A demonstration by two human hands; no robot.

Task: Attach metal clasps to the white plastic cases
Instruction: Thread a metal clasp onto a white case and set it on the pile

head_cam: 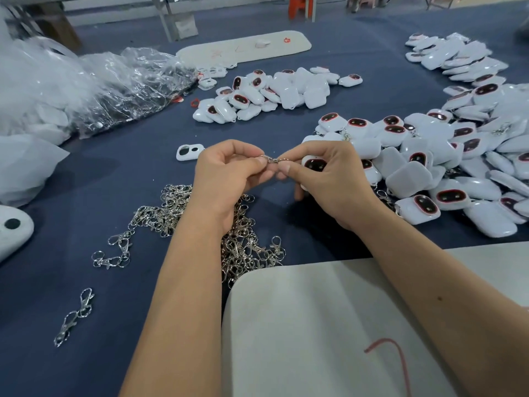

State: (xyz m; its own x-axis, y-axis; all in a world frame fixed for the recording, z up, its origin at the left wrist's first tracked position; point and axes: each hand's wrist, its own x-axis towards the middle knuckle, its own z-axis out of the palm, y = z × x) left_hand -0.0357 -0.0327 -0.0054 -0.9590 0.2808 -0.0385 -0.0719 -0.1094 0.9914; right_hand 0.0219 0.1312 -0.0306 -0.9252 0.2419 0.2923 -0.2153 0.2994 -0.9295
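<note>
I see crumpled clear plastic bags at the far left of the blue tablecloth; the darker one seems to hold more silver metal pieces, though I cannot make them out for sure. A pale flat tray lies at the far side with a few small bits on it.

My left hand pinches a metal clasp between thumb and fingertips. My right hand pinches the other end of it, its fingers curled round a white plastic case that sits against the palm. Both are raised above the cloth at centre. The case is glossy white with a dark oval window rimmed in red.

A loose heap of silver swivel clasps lies under my left wrist, with strays trailing off to the left. A big pile of cases spreads on the right, some with clasps showing at their edges. A smaller pile sits further back. A grey board lies nearest me, under my right forearm.
</note>
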